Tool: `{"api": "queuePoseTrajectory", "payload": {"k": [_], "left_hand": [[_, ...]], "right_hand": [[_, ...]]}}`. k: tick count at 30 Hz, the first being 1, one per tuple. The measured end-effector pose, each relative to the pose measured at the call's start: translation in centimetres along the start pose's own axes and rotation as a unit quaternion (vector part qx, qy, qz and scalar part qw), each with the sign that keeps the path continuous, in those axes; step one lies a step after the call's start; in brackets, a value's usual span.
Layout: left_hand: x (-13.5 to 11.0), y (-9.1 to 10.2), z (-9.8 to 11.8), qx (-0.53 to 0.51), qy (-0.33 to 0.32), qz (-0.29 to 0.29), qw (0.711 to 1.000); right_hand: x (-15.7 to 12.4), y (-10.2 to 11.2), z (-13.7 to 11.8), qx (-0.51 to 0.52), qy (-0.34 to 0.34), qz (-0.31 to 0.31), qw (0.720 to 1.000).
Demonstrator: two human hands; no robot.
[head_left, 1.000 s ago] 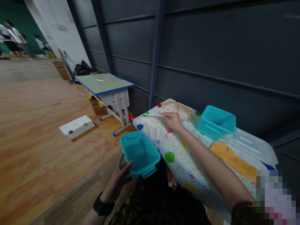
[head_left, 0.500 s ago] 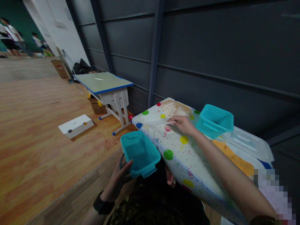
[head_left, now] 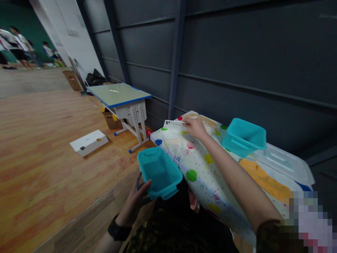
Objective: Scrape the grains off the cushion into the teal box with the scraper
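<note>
My left hand [head_left: 137, 196] grips a teal plastic box [head_left: 160, 172] by its side, tilted just below the front edge of the table. No contents show inside it. Between the fingers of my right hand [head_left: 195, 127] is a flat white slotted plastic piece [head_left: 172, 124], standing on its long edge above the spotted tablecloth [head_left: 181, 165]. Right behind that hand lies a spread heap of tan grains [head_left: 206, 121], partly hidden by it. A thin pale patch of grains [head_left: 172, 141] lies nearer the table's left edge.
A second teal box [head_left: 244, 137] stands at the table's right, beside a clear lid [head_left: 285, 160] and an orange cloth [head_left: 263, 177]. A dark panelled wall [head_left: 237, 63] runs behind. Leftward are a desk [head_left: 119, 94], a white case [head_left: 89, 142] on the floor, and distant people.
My right hand has moved away from me toward the heap, and the white slotted piece has turned from lying nearly flat to standing on edge. The left hand still holds its box.
</note>
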State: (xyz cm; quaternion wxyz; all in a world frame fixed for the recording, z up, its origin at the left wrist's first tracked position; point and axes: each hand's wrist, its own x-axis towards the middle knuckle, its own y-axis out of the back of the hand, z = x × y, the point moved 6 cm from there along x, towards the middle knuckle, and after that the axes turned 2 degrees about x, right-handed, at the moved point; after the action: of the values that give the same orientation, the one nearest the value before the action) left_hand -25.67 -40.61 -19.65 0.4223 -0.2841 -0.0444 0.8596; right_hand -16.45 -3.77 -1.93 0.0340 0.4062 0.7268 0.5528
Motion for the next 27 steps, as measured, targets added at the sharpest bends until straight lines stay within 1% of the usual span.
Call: {"api": "queuePoseTrajectory", "payload": {"k": [5,8,11,14,15,17,19,21,24,27], "left_hand": [[-0.8,-0.6,0.9,0.002,0.0,-0.014,1.0],[-0.8,-0.4,0.8,0.0,-0.005,-0.016,1.0],[-0.5,0.0,0.3,0.0,-0.005,-0.01,1.0],[-0.4,0.2,0.0,0.004,-0.009,0.003,1.0],[-0.3,0.2,0.0,0.005,-0.011,0.007,1.0],[-0.3,0.2,0.0,0.007,-0.014,0.012,1.0],[-0.3,0.2,0.1,0.013,-0.013,0.014,1.0],[-0.3,0.3,0.0,0.015,-0.006,0.01,1.0],[-0.2,0.3,-0.1,0.002,0.003,-0.003,1.0],[-0.1,0.3,-0.2,0.0,-0.003,0.002,1.0]], "right_hand": [[-1.4,0.5,0.6,0.014,0.042,-0.035,0.998],[-2.5,1.4,1.2,0.022,0.043,-0.042,0.998],[-3.1,2.9,1.3,0.023,0.023,-0.011,0.999],[-3.3,3.7,0.1,0.054,-0.002,0.028,0.998],[-3.3,3.6,-0.5,0.074,-0.016,0.038,0.996],[-3.5,2.7,-1.5,0.128,-0.062,0.052,0.988],[-3.9,1.1,-2.5,0.159,-0.107,0.056,0.98],[-4.4,-0.7,-3.2,0.155,-0.142,0.042,0.977],[-5.1,-2.5,-3.2,0.136,-0.174,0.026,0.975],[-5.6,-3.0,-2.3,0.144,-0.173,0.035,0.974]]}}
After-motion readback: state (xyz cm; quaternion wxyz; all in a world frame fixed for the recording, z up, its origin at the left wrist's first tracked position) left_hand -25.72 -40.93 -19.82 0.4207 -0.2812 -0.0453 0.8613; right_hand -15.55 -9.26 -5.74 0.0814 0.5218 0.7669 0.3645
